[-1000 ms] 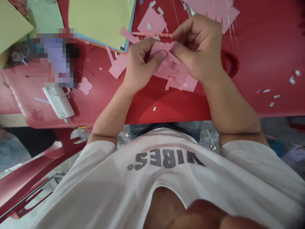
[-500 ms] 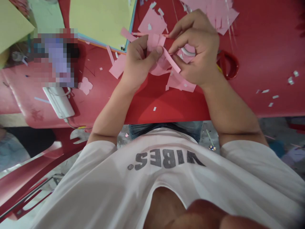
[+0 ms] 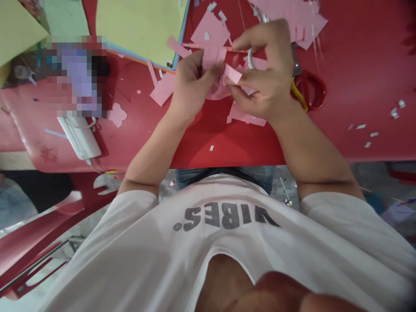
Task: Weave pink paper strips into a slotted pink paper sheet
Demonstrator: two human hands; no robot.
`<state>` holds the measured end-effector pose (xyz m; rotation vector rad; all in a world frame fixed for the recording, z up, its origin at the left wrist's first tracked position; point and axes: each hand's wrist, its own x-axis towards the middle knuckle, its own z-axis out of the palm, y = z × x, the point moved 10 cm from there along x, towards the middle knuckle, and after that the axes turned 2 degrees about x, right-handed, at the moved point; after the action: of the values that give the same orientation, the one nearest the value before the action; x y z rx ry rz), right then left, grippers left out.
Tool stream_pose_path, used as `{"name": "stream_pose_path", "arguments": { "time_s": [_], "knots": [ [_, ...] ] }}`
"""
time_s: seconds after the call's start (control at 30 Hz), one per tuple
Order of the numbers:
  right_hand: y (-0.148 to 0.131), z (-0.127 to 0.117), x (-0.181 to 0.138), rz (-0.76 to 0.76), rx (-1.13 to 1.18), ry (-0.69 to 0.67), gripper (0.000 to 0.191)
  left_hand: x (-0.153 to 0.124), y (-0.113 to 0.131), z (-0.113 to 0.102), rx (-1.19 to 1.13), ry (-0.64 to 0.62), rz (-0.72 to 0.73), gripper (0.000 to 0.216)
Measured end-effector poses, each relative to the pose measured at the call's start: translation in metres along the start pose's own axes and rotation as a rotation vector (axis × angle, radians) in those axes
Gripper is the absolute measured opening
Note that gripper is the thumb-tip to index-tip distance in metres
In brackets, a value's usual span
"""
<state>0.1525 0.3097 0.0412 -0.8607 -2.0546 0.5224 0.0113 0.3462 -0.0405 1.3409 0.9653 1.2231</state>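
Near the table's front edge, my left hand (image 3: 192, 84) is closed with its thumb pressed down on a piece of pink paper (image 3: 212, 57). My right hand (image 3: 271, 71) pinches a narrow pink paper strip (image 3: 233, 74) between thumb and fingers, right beside the left thumb. Whether the strip is joined to the larger piece cannot be made out. A pink pencil (image 3: 191, 45) lies behind the hands. Under the right hand shows part of a white ring (image 3: 250, 58). Scissors (image 3: 314, 90) with red and yellow handles lie to the right of that hand.
The red table (image 3: 364, 78) carries pink scraps (image 3: 209, 28) and small white bits. A stack of yellow sheets (image 3: 139, 30) lies at the back left. Farther left are a white power bank (image 3: 81, 141) with a cable and a pink flower-shaped cutout (image 3: 117, 114).
The pink strip, which pointed down toward my right palm, now shows as a short flap between the fingers. My right hand's fingers have shifted on it, while my left hand keeps its hold.
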Motion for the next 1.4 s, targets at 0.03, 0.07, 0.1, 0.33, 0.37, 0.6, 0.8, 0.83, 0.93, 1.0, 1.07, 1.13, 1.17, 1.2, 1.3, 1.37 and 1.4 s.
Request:
{"name": "stream_pose_path", "arguments": {
  "time_s": [0.03,0.07,0.1,0.33,0.37,0.6,0.8,0.83,0.93,1.0,1.07,1.13,1.17,1.2,1.3,1.37,1.4],
  "knots": [
    [0.002,0.001,-0.001,0.024,0.032,0.001,0.015,0.001,0.001,-0.001,0.001,-0.003,0.015,0.026],
    [0.005,0.001,-0.001,0.050,0.071,0.005,0.015,0.001,0.002,-0.001,-0.004,-0.003,0.034,0.027],
    [0.007,0.001,-0.002,0.071,0.110,0.015,0.015,0.002,0.004,-0.003,-0.010,0.003,0.056,0.028],
    [0.003,-0.008,-0.001,0.064,0.105,0.130,0.051,0.005,0.011,-0.004,-0.110,0.026,0.106,0.024],
    [0.002,-0.012,-0.001,0.078,0.113,0.176,0.050,0.005,0.012,-0.005,-0.107,0.035,0.110,0.023],
    [-0.014,-0.021,0.001,0.000,0.063,0.327,0.029,-0.003,0.033,-0.010,0.131,0.127,0.165,0.014],
    [-0.003,-0.017,0.001,0.111,0.078,0.325,0.020,-0.003,0.050,-0.005,0.150,0.064,0.326,0.015],
    [-0.002,-0.017,0.001,0.128,0.089,0.327,0.023,-0.003,0.052,-0.003,0.151,0.035,0.357,0.017],
    [-0.002,-0.017,0.002,0.154,0.113,0.318,0.031,-0.001,0.053,-0.001,0.178,-0.021,0.412,0.026],
    [-0.002,-0.018,0.002,0.166,0.102,0.308,0.025,0.000,0.051,-0.002,0.195,-0.018,0.445,0.032],
    [-0.003,-0.018,0.003,0.159,0.091,0.299,0.019,0.000,0.053,0.001,0.220,-0.044,0.525,0.033],
    [-0.004,-0.016,0.003,0.139,0.085,0.279,0.018,-0.002,0.057,0.005,0.239,-0.063,0.611,0.028],
    [-0.004,-0.015,0.003,0.132,0.082,0.269,0.018,-0.001,0.056,0.003,0.230,-0.038,0.600,0.025],
    [-0.004,-0.014,0.003,0.126,0.084,0.262,0.017,-0.001,0.057,0.002,0.224,-0.032,0.587,0.023],
    [-0.002,-0.014,0.002,0.112,0.117,0.262,0.015,-0.007,0.068,0.003,0.247,-0.044,0.598,0.018],
    [0.000,-0.014,0.001,0.124,0.145,0.255,0.012,-0.011,0.073,0.009,0.309,-0.104,0.595,0.013],
    [0.001,-0.013,0.001,0.138,0.150,0.246,0.011,-0.012,0.074,0.012,0.339,-0.137,0.576,0.011]
  ]
}}
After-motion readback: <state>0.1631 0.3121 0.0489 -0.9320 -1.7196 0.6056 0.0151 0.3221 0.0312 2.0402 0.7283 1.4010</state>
